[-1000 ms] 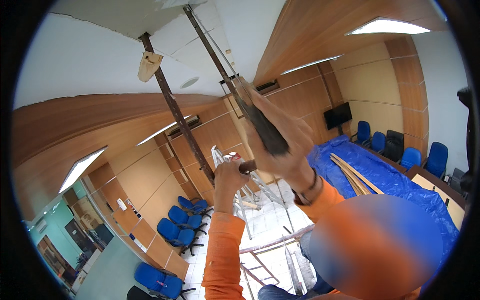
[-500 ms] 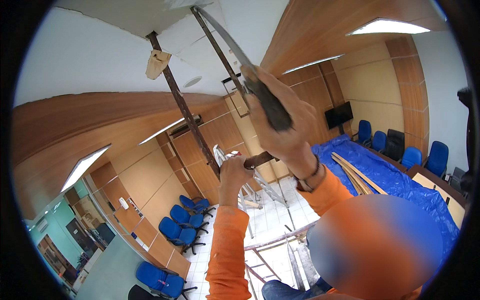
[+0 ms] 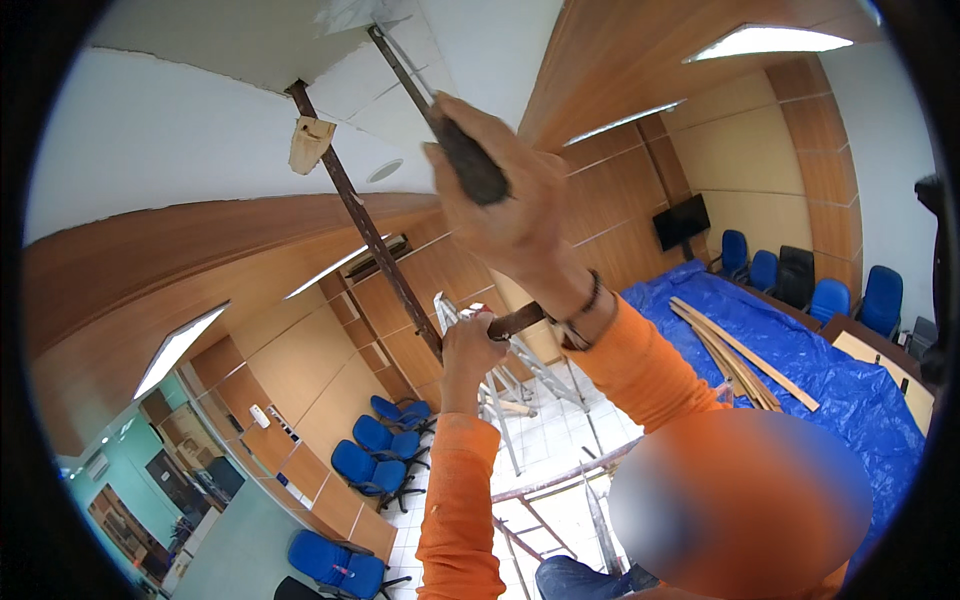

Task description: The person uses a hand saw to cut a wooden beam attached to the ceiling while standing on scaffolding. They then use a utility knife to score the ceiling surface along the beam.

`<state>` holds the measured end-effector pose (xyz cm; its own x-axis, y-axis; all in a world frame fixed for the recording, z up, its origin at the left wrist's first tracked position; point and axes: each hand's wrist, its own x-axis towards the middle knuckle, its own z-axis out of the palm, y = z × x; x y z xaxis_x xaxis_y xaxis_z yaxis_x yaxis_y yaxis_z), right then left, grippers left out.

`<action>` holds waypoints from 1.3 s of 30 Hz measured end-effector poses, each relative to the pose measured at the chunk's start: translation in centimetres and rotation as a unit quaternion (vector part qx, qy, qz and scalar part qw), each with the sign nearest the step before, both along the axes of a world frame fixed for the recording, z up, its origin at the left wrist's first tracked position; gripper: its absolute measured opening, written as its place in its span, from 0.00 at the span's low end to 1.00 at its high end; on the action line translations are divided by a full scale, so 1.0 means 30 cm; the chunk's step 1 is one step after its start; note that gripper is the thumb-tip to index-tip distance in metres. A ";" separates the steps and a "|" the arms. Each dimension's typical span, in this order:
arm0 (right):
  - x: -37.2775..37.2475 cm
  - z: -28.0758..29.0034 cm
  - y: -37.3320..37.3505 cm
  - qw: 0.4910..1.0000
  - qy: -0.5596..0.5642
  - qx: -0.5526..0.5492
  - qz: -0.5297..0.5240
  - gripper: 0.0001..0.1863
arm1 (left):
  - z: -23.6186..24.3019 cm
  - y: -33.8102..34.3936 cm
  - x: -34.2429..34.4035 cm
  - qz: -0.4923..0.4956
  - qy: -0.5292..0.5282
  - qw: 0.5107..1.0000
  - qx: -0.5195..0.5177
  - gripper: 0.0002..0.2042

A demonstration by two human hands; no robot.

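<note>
My right hand (image 3: pixel 505 195) is raised toward the ceiling, closed round the dark handle (image 3: pixel 474 165) of a long-bladed hand tool. Its narrow pale blade (image 3: pixel 408 66) points up beside a thin rusty post (image 3: pixel 388 50), its tip near the ceiling (image 3: pixel 240 45). Whether the blade is toothed, or its tip touches the ceiling, I cannot tell. Lower down, my left hand (image 3: pixel 472 345) is wrapped round a rusty metal crossbar (image 3: pixel 518 320), close to a second rusty post (image 3: pixel 365 225). A torn piece of tan board (image 3: pixel 310 145) hangs on that post.
Far below are a ladder (image 3: pixel 545 380), red-brown scaffold rails (image 3: pixel 535 525) and white floor tiles (image 3: pixel 410 520). Blue office chairs (image 3: pixel 370 465) stand at left. At right, wooden strips (image 3: pixel 735 355) lie on a blue tarp (image 3: pixel 850 400). A blurred oval hides part of the lower right.
My right hand has moved left with the tool, and the blade now lies closer along the thin post. My left hand keeps its grip on the crossbar. The view has shifted slightly.
</note>
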<state>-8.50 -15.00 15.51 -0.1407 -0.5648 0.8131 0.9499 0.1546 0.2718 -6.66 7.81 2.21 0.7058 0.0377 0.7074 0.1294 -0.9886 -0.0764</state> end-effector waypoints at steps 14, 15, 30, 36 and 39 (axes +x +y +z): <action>-0.023 0.077 -0.012 0.998 -0.018 0.047 0.037 0.20 | -0.007 -0.013 -0.006 0.014 0.003 1.000 0.010 0.17; -0.017 0.069 -0.002 0.997 -0.026 0.062 0.030 0.20 | -0.007 -0.010 -0.004 0.017 0.008 1.000 0.005 0.17; -0.050 -0.028 -0.083 1.000 -0.025 0.010 -0.001 0.21 | -0.018 -0.009 0.006 0.014 -0.007 1.000 0.002 0.18; -0.049 -0.009 -0.122 0.991 -0.097 0.092 0.028 0.21 | -0.014 -0.013 0.012 0.061 0.015 0.998 0.022 0.19; -0.065 -0.006 -0.132 0.997 -0.058 0.010 -0.044 0.21 | -0.016 -0.012 0.017 0.061 0.010 0.997 0.036 0.19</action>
<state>-10.46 -18.97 15.34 -0.2826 -0.5619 0.7775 0.9215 0.0661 0.3827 -6.14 7.46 1.72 0.7134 0.0744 0.6968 0.2467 -0.9574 -0.1503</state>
